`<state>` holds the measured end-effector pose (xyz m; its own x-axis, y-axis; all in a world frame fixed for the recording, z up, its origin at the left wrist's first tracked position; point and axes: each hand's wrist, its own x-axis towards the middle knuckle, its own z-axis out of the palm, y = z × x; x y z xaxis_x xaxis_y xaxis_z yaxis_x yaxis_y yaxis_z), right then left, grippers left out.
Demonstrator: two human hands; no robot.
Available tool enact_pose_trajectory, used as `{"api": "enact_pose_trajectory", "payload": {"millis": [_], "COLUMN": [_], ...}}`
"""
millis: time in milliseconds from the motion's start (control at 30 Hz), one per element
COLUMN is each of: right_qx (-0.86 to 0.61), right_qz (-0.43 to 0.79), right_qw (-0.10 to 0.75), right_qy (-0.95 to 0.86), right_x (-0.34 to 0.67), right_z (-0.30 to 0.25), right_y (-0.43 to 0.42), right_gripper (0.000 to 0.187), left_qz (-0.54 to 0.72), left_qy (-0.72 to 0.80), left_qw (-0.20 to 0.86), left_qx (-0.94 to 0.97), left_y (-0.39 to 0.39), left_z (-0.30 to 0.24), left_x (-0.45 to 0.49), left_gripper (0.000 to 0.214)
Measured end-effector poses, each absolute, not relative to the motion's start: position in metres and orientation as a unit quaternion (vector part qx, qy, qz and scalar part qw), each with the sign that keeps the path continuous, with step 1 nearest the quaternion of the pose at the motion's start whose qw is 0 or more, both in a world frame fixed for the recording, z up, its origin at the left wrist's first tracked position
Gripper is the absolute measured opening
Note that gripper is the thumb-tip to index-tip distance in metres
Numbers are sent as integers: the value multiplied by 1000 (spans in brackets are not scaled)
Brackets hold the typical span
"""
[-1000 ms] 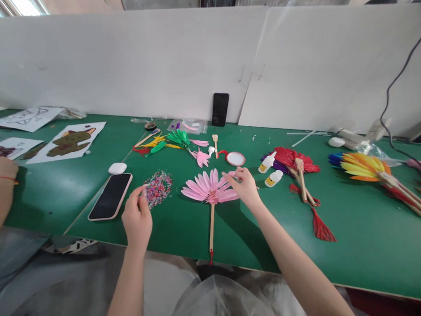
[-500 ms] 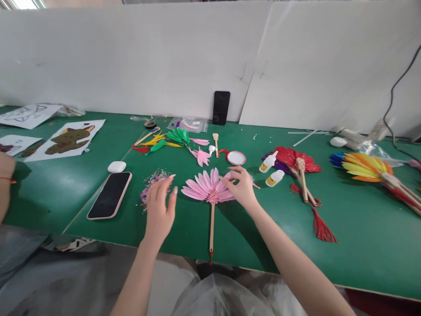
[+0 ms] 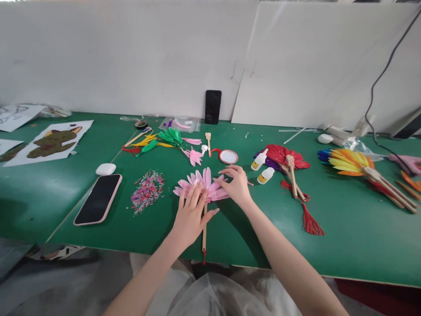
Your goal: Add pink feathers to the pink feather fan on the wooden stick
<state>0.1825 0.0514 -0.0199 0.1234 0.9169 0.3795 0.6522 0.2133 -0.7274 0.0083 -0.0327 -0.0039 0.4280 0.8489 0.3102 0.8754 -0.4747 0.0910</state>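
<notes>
A pink feather fan point(image 3: 204, 180) on a thin wooden stick lies on the green table point(image 3: 354, 236) in front of me. My left hand point(image 3: 192, 217) lies flat over the fan's lower left feathers and the top of the stick, fingers stretched out. My right hand point(image 3: 235, 184) rests on the fan's right feathers with its fingers spread and slightly curled. Neither hand holds anything. A small heap of mixed pink and coloured sequins point(image 3: 146, 190) lies to the left of the fan.
A phone in a pink case point(image 3: 97, 199) and a white earbud case point(image 3: 106, 169) lie at the left. Loose green, yellow and pink feathers point(image 3: 168, 140), a round lid point(image 3: 228, 156), two glue bottles point(image 3: 262, 167), a red fan point(image 3: 286, 160) and a rainbow fan point(image 3: 352, 164) lie beyond.
My left hand left the sequin heap and moved right onto the pink fan, opening flat. The right hand stayed on the fan's right side. The person's arm at far left is out of view.
</notes>
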Motion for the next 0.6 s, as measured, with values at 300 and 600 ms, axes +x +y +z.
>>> {"api": "enact_pose_trajectory", "payload": {"millis": [300, 600], "right_qx": [-612, -622], "right_qz": [159, 161], "right_qw": [421, 412], "right_qy": [-650, -646], "right_x": [192, 192], "right_z": [-18, -26], "right_y": [56, 60], "right_gripper": [13, 13], "left_qz": [-161, -152], "left_qy": [-515, -515], "left_qw": [51, 42], "left_qx": [-841, -843], "left_y": [-31, -32], "left_z": [-6, -5], "left_x": [8, 9], "left_gripper": [57, 58]}}
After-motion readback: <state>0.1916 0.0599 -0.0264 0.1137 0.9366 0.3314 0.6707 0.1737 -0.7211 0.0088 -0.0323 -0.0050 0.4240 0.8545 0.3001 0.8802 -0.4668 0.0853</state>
